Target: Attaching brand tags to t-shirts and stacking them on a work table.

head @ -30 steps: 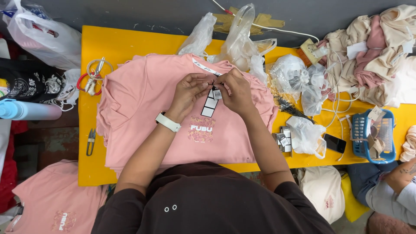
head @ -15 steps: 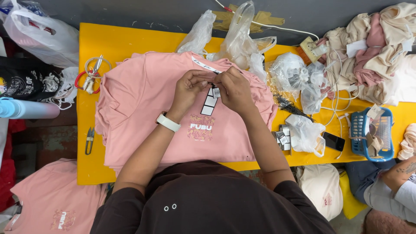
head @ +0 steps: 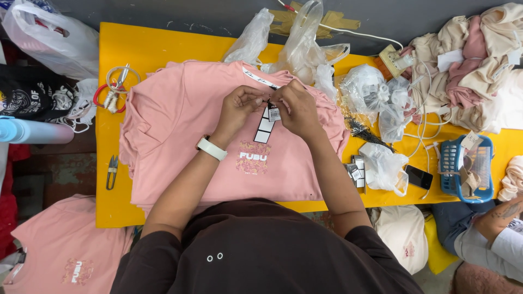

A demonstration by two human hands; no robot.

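A stack of pink T-shirts point(head: 180, 130) with a printed chest design lies on the yellow table point(head: 136, 49). My left hand point(head: 239, 106) and my right hand point(head: 294, 109) meet over the top shirt, just below its collar. Both pinch the string of a hang tag point(head: 265, 124), a black and white card strip that dangles between them with a small white label. My left wrist carries a white band point(head: 211, 148).
Thread snips point(head: 111, 170) and scissors with red loops point(head: 113, 90) lie at the table's left. Clear plastic bags point(head: 305, 43), a phone point(head: 418, 177) and a blue basket point(head: 466, 169) sit to the right, near a heap of beige and pink garments point(head: 468, 60). Another person's arm point(head: 501, 228) shows lower right.
Both hands stay together at the tag near the collar, with only small finger movements. The tag hangs in about the same place.
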